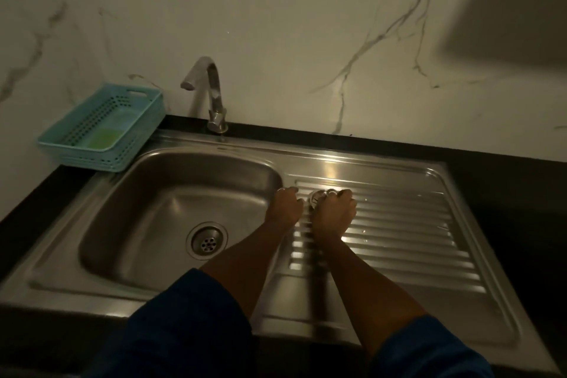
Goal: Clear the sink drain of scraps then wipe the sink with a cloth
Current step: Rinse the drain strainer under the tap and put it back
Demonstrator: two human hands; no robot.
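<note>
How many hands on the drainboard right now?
2. Left hand at the drainboard's left edge beside the basin; right hand just right of it, fingers curled around a small shiny object, too dim to identify.

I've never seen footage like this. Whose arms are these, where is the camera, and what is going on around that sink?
There is no machine here: a person wears a wide-angle camera on their head, so you look down along their own arms. There is only this one view. The left hand and right hand rest together on the ribbed draining board of a steel sink. The right hand is closed around a small shiny round metal piece; it may be the drain strainer, but the dim light makes that uncertain. The left hand seems curled shut, holding nothing I can see. The drain sits open in the basin, with a tap behind and a turquoise basket on the counter.
</note>
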